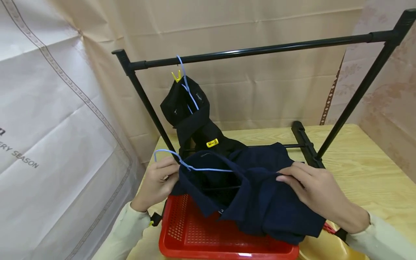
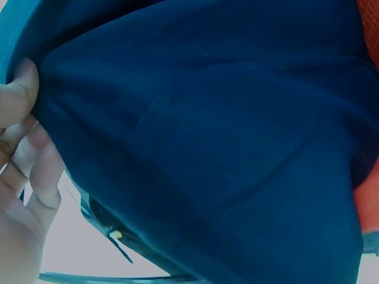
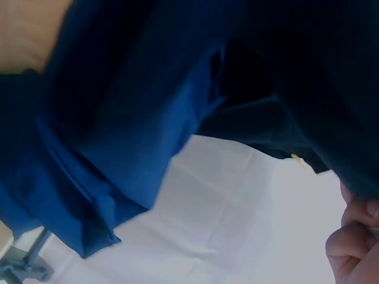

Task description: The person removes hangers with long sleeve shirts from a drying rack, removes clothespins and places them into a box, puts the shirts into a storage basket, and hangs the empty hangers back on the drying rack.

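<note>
A navy collared shirt (image 1: 276,206) is held up between both hands, above a red basket (image 1: 227,250). The hook of a blue hanger (image 1: 208,169) sticks out of its collar opening on the left. My left hand (image 1: 159,182) pinches the cloth beside the hook; in the left wrist view the thumb lies on the edge of the shirt (image 2: 207,142). On the other side, my right hand (image 1: 312,184) pinches the shirt near the shoulder. In the right wrist view, fingers (image 3: 352,245) grip the cloth at the right edge. The hanger's lower part is hidden inside the shirt.
Behind, a black garment (image 1: 201,119) hangs by another blue hanger (image 1: 184,72) from the black rack bar (image 1: 260,51), with yellow clips (image 1: 212,143) on it. A yellow basin (image 1: 325,249) stands at the lower right on the wooden table (image 1: 364,173).
</note>
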`<act>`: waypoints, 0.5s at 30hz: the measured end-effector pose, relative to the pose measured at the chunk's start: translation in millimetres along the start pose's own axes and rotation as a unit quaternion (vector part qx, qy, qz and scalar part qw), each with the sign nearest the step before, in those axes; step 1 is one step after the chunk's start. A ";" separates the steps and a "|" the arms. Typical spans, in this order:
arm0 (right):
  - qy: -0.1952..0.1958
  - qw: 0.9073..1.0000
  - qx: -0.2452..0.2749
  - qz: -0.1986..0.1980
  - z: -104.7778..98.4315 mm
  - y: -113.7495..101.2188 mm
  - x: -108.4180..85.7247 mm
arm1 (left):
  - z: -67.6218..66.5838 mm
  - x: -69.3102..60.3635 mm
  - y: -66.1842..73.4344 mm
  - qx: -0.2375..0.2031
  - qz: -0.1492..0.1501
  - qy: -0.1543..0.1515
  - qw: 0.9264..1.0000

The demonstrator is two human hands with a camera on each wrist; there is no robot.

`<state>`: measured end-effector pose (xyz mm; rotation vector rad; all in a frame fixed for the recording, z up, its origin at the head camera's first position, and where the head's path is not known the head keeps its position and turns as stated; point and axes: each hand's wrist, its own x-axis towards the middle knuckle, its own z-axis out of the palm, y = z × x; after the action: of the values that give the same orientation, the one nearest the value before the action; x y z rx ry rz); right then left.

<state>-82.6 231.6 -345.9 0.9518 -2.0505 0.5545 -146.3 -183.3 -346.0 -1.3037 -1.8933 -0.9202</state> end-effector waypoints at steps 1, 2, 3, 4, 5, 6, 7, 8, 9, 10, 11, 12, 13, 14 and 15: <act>0.003 1.000 0.003 0.003 -3.2 1.3 1.1 | -3.0 -1.8 -0.6 0.000 -0.007 0.003 1.000; 0.004 1.000 0.008 0.012 -6.9 3.2 2.0 | -6.3 -3.6 -1.1 -0.004 -0.015 0.008 1.000; 0.002 1.000 0.010 0.025 -10.9 5.4 2.6 | -9.6 -5.1 -1.5 -0.003 -0.022 0.013 1.000; -0.002 0.999 0.008 0.037 -14.7 7.9 2.9 | -12.5 -6.3 -1.9 -0.006 -0.028 0.015 0.999; -0.009 0.999 0.004 0.050 -17.8 10.5 3.0 | -14.8 -7.1 -2.1 -0.010 -0.034 0.016 0.999; -0.015 0.998 0.000 0.063 -20.1 12.9 2.7 | -16.5 -7.3 -2.0 -0.014 -0.041 0.015 0.999; -0.022 0.997 -0.001 0.074 -21.5 14.9 2.2 | -17.4 -7.3 -1.9 -0.017 -0.046 0.013 0.999; -0.029 0.996 -0.001 0.083 -21.6 16.2 1.4 | -17.5 -6.7 -1.8 -0.022 -0.049 0.010 0.999; -0.034 0.995 -0.003 0.089 -20.7 16.7 0.1 | -17.0 -6.1 -1.8 -0.026 -0.050 0.007 0.998; -0.040 0.995 -0.007 0.093 -19.6 16.1 -1.1 | -16.2 -5.7 -2.1 -0.032 -0.051 0.007 0.998; -0.033 0.995 -0.010 0.095 -18.1 13.4 -1.1 | -15.2 -5.4 -2.5 -0.037 -0.052 0.008 0.998; -0.022 0.995 -0.011 0.094 -17.1 9.3 -0.4 | -14.3 -5.2 -2.8 -0.040 -0.053 0.012 0.998; -0.008 0.996 -0.014 0.091 -16.4 4.6 0.4 | -13.3 -5.3 -3.1 -0.044 -0.054 0.017 0.997; 0.009 0.996 -0.017 0.083 -15.4 -0.4 1.8 | -12.5 -5.4 -3.3 -0.046 -0.054 0.021 0.997; 0.024 0.997 -0.019 0.072 -14.9 -5.7 3.6 | -11.7 -5.7 -3.2 -0.047 -0.055 0.024 0.997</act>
<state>-72.5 236.2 -333.9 0.7663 -2.0904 0.6070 -146.2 -196.6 -345.0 -1.2289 -1.9203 -1.0982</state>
